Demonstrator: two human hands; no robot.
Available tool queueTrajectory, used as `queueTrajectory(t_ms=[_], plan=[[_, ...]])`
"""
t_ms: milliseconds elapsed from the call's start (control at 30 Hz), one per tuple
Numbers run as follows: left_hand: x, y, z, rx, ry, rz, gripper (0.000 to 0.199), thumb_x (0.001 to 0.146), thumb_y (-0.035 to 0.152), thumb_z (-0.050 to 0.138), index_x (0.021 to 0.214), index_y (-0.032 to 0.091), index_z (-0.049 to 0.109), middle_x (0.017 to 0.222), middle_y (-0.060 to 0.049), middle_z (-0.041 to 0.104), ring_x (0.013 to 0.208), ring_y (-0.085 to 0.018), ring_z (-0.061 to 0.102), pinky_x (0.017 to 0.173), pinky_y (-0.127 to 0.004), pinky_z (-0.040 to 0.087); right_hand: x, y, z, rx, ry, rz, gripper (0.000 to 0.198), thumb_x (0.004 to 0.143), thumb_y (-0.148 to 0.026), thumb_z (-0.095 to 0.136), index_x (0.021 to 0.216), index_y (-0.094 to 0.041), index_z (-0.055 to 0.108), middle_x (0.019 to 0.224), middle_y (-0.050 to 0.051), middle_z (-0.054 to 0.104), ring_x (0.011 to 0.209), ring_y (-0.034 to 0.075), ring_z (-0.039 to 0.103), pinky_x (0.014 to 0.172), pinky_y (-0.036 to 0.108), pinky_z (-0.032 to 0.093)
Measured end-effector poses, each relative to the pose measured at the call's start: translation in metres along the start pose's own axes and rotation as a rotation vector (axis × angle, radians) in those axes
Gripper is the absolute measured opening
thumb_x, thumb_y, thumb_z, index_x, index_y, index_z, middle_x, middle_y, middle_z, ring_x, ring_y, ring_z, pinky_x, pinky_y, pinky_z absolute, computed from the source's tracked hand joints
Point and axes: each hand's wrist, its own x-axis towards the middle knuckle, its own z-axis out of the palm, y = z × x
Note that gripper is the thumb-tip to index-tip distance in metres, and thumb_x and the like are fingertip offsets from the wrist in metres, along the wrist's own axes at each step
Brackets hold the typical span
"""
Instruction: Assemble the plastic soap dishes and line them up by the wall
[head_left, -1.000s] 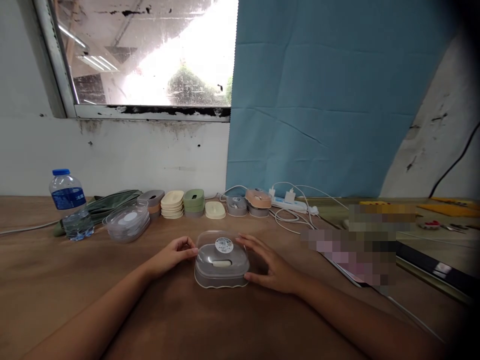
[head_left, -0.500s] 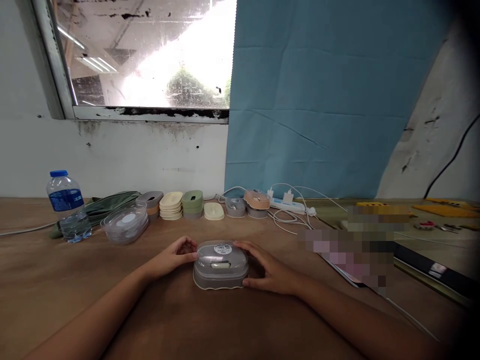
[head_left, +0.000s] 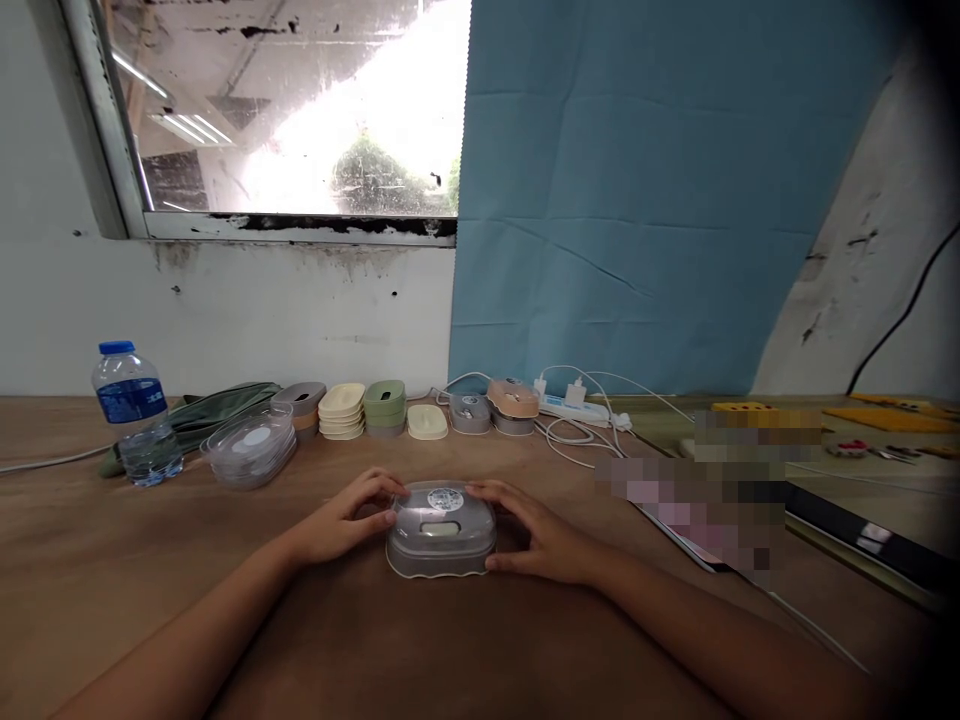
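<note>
A small oval plastic box (head_left: 441, 545) with a clear domed lid, like a soap box, stands on the brown table in front of me. Its base looks grey with a cream wavy rim, and the lid carries a round white sticker (head_left: 445, 499) and a slot with something pale under it. My left hand (head_left: 352, 520) grips the left end, fingertips on the lid's far edge and thumb at its side. Around the right end, my right hand (head_left: 536, 535) has fingers on the far top corner and its thumb low on the near side.
Behind the box stand nested clear covers (head_left: 251, 450), stacked cream lids (head_left: 343, 411), green and grey boxes (head_left: 385, 408), one cream lid (head_left: 427, 422), and grey and peach boxes (head_left: 514, 400). A water bottle (head_left: 133, 415) is left; a power strip (head_left: 577, 410) with cables sits back right.
My left fingers have stretched forward onto the lid's far left edge. The pale green bar in the slot shows less clearly now. My right hand and the box have stayed in place.
</note>
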Motion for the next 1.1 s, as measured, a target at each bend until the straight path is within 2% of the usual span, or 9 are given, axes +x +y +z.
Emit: queueTrajectory(t_ms=[333, 667, 867, 1000, 1100], plan=[[-0.001, 0.000, 0.001, 0.055, -0.045, 0.036, 0.040, 0.076, 0.035, 0.059, 0.112, 0.023, 0.048, 0.118, -0.008, 0.040, 0.111, -0.021, 0.041, 0.097, -0.036, 0.035, 0.000, 0.005, 0.001, 0.004, 0.019, -0.031, 0.068, 0.066, -0.044, 0.069, 0.124, -0.023, 0.040, 0.129, 0.011, 0.039, 0.120, 0.026, 0.037, 0.099, 0.042, 0.034], [-0.002, 0.004, 0.002, 0.136, -0.061, 0.074, 0.043, 0.074, 0.038, 0.061, 0.112, 0.022, 0.049, 0.121, -0.008, 0.042, 0.113, -0.023, 0.042, 0.098, -0.037, 0.032, -0.001, 0.012, 0.000, -0.006, 0.014, -0.059, 0.063, 0.059, -0.044, 0.074, 0.110, -0.021, 0.046, 0.126, 0.011, 0.039, 0.119, 0.025, 0.038, 0.098, 0.040, 0.032], [-0.004, 0.000, 0.002, 0.159, -0.058, 0.022, 0.047, 0.072, 0.038, 0.063, 0.114, 0.024, 0.048, 0.129, -0.009, 0.041, 0.117, -0.025, 0.039, 0.100, -0.041, 0.030, -0.003, 0.007, -0.001, 0.036, -0.053, -0.012, 0.060, 0.062, -0.042, 0.071, 0.109, -0.021, 0.040, 0.133, 0.012, 0.033, 0.123, 0.025, 0.034, 0.099, 0.040, 0.031], [-0.005, 0.000, 0.002, 0.133, -0.052, 0.001, 0.048, 0.071, 0.038, 0.063, 0.115, 0.023, 0.048, 0.129, -0.008, 0.042, 0.117, -0.025, 0.040, 0.100, -0.040, 0.031, -0.002, 0.004, -0.001, 0.051, -0.057, -0.039, 0.060, 0.063, -0.042, 0.071, 0.108, -0.021, 0.037, 0.131, 0.012, 0.034, 0.121, 0.024, 0.036, 0.097, 0.038, 0.033], [-0.004, 0.004, 0.005, 0.135, -0.062, 0.006, 0.046, 0.076, 0.037, 0.058, 0.119, 0.024, 0.046, 0.128, -0.007, 0.044, 0.116, -0.024, 0.041, 0.099, -0.038, 0.033, -0.002, 0.002, -0.002, 0.000, -0.022, -0.032, 0.061, 0.059, -0.045, 0.072, 0.103, -0.020, 0.038, 0.123, 0.010, 0.039, 0.116, 0.025, 0.039, 0.094, 0.036, 0.035]])
